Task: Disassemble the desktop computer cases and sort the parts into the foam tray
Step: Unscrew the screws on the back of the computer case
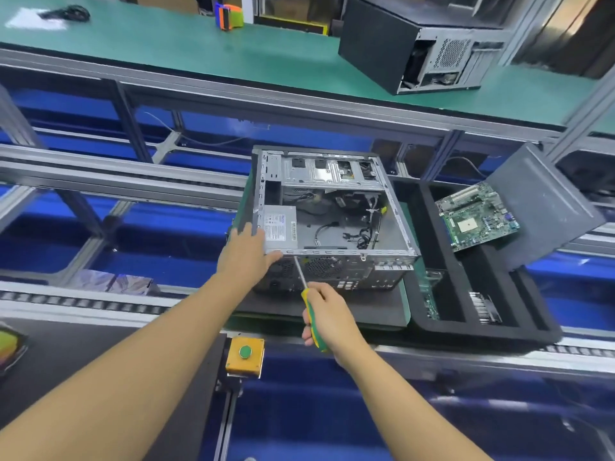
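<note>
Foreground: a yellow button box (245,357) with a green push-button, fixed at the near edge of the conveyor line. Just beyond it, the right hand (332,316) is curled tightly round the green-and-yellow handle of a screwdriver (307,302); the bare shaft slants up and left to meet the near upper rim of the open computer case (332,221). The left hand (248,257) rests on the case's near-left corner with fingers extended along the side wall and thumb laid on the rim, just beside the screwdriver tip, so the two hands stand close together.

The case lies on a dark mat (319,309) with its side panel off. Inside are a silver power supply (281,227) in the near-left corner and loose black cables (362,234).

To the right, touching the mat, is the black foam tray (482,334). A green motherboard (479,214) lies tilted across its far end against a grey panel (545,207), and two smaller parts sit in the nearer slots – too blurred to identify.

Background: a green table (199,51) carrying a second, closed case (416,44) and an orange tape dispenser (229,15).
</note>
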{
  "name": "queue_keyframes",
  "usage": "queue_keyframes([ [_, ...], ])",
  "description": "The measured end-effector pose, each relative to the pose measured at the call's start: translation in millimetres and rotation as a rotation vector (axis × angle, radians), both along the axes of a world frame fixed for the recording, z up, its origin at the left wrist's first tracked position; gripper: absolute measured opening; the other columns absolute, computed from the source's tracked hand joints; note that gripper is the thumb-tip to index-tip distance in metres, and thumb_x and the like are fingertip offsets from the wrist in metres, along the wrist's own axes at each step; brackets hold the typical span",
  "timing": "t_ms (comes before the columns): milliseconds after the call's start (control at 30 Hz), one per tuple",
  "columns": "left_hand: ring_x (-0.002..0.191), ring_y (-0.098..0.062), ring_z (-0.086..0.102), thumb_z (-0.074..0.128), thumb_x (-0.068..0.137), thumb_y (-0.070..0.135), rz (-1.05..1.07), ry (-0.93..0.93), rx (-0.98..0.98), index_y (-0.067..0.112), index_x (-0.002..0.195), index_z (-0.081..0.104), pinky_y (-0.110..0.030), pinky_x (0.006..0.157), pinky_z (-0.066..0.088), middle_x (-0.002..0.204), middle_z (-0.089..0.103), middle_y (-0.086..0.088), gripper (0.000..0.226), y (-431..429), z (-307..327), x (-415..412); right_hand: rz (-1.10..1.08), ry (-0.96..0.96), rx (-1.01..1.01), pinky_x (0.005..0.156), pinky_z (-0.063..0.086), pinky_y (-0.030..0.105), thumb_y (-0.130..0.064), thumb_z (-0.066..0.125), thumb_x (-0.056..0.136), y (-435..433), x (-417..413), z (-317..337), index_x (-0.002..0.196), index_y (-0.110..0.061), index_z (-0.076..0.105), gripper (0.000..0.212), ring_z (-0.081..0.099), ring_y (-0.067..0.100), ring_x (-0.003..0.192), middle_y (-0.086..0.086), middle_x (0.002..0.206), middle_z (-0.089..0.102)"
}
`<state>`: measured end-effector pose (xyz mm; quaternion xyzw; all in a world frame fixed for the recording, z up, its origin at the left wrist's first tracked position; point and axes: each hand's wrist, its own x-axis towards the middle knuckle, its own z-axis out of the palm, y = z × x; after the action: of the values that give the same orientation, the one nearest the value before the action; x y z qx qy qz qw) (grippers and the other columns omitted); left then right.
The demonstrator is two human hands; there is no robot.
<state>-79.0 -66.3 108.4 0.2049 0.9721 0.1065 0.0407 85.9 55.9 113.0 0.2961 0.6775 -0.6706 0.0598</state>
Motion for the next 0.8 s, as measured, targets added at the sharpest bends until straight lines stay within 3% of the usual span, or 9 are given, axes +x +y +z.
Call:
queue_keyframes([
  [67,0.149,-0.035,0.018,0.054,0.098,0.05,-0.183,0.142,-0.086,0.028,0.146,0.043,-0.045,0.113,0.031,0.164,0.018,-0.01,0.054,4,5,-8,0.009,0.013,0.005,0.043,0.048,0.027,-0.029,0.042,0.102,1,-1,4,0.107,-0.036,0.059,0.019,0.056,0.02,0.047,0.004,0.069,0.054],
  [167,0.152,-0.026,0.018,0.053,0.102,0.03,-0.432,-0.019,-0.032,0.027,0.152,0.039,-0.044,0.119,0.024,0.166,0.018,-0.002,0.052,8,1,-12,0.026,0.006,0.075,0.041,0.043,0.024,-0.031,0.042,0.1,3,-2,7,0.1,-0.038,0.058,0.018,0.057,0.018,0.046,0.005,0.078,0.059],
  [300,0.154,-0.018,0.009,0.051,0.103,0.035,-0.385,-0.044,0.007,0.032,0.154,0.035,-0.044,0.124,0.005,0.167,0.017,0.003,0.053,10,-9,-5,0.032,-0.007,0.134,0.042,0.04,0.025,-0.033,0.04,0.099,-1,5,-3,0.098,-0.042,0.057,0.019,0.051,0.014,0.044,0.002,0.076,0.06],
  [500,0.154,-0.019,0.012,0.056,0.099,0.046,-0.324,0.014,0.038,0.038,0.152,0.037,-0.045,0.124,0.002,0.165,0.022,0.004,0.057,14,-14,5,-0.01,-0.012,0.145,0.04,0.039,0.022,-0.034,0.039,0.098,-14,4,-12,0.099,-0.044,0.058,0.022,0.051,0.014,0.044,0.002,0.076,0.059],
  [800,0.153,-0.018,0.017,0.056,0.099,0.044,-0.285,0.029,0.075,0.04,0.147,0.044,-0.045,0.123,0.002,0.163,0.028,0.006,0.05,17,-23,0,-0.048,-0.003,0.159,0.042,0.041,0.023,-0.034,0.039,0.101,-17,0,-16,0.117,-0.04,0.058,0.025,0.051,0.013,0.047,0.003,0.081,0.059],
])
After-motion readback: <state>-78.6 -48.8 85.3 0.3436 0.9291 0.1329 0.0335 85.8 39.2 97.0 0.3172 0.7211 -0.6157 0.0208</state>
